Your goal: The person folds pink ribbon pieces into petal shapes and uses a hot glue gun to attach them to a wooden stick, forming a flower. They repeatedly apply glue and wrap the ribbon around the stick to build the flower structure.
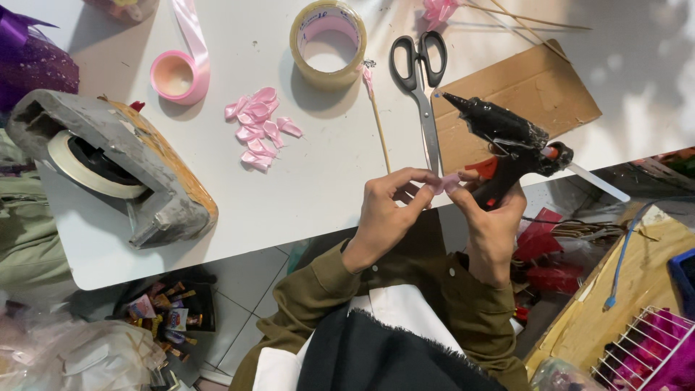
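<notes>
olive sleeves (463,304) raised, left hand (384,213) and right hand (492,224) grips pinched shut on pink ribbon piece (443,183), glue gun (510,141) beside

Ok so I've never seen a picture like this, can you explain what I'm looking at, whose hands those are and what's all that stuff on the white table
This is one picture from a camera worn on a person's head, looking down, so the two hands are that person's own. There is no machine here.

The left hand and right hand meet at the table edge and pinch a small pink ribbon piece between their fingertips. The right hand also grips a black glue gun.

On the white table lie a pile of folded pink ribbon pieces, a pink ribbon roll, a roll of clear tape, black-handled scissors, a thin wooden stick, a piece of cardboard and a heavy grey tape dispenser.
</notes>
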